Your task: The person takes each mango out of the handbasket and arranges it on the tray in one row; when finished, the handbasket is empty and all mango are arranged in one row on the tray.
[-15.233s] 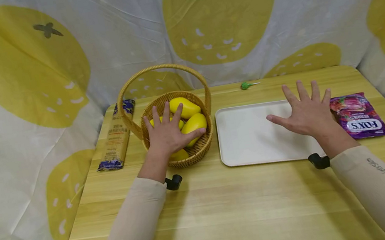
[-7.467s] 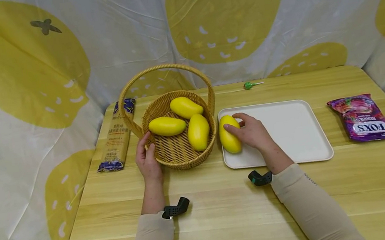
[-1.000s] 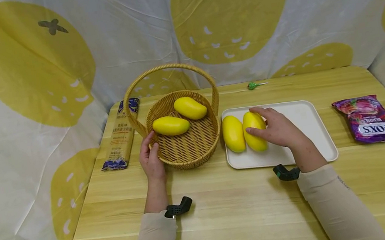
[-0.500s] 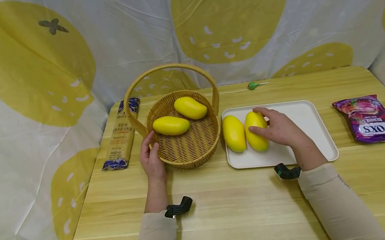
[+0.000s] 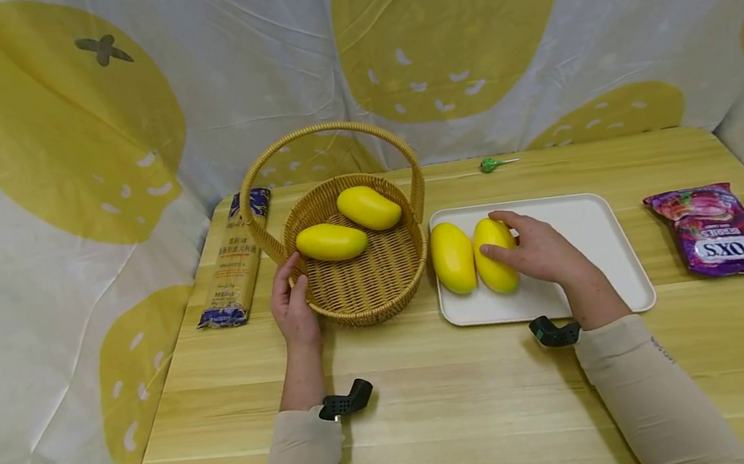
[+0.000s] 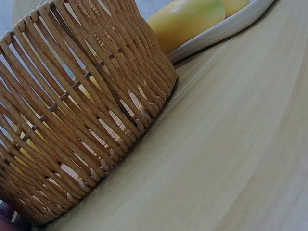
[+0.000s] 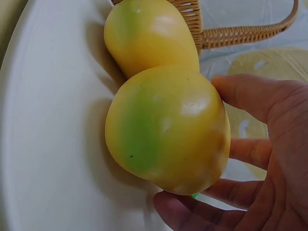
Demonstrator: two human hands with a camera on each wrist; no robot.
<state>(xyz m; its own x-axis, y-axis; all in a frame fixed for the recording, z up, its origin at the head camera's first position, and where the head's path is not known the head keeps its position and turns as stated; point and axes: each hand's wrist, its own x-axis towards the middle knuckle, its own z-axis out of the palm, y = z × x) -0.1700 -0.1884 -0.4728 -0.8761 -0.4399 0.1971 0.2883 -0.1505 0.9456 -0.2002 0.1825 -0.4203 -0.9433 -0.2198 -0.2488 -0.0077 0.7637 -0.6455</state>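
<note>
Two yellow mangoes (image 5: 332, 242) lie in the wicker basket (image 5: 370, 315). My left hand (image 5: 295, 313) holds the basket's near left side at the rim. In the left wrist view the woven wall (image 6: 91, 96) fills the left half, hiding most of that hand. On the white tray (image 5: 575, 220), a mango (image 5: 452, 258) lies at the left end, and a second mango (image 5: 494, 265) is beside it. My right hand (image 5: 543, 249) grips this second mango, thumb on the near side and fingers round the far side. Its green-tinged end (image 7: 166, 130) faces the right wrist camera.
A spaghetti packet (image 5: 228, 283) lies left of the basket. At the back edge is a green lollipop (image 5: 489, 165). A purple candy bag (image 5: 711, 231) lies right of the tray. The basket's tall handle (image 5: 322, 128) arches above it. A lemon-print curtain (image 5: 256, 55) hangs behind the table.
Earlier both hands were spread open over the things. Since then two mangoes have moved from the basket to the tray. In the last second the gripped mango shifted slightly right.
</note>
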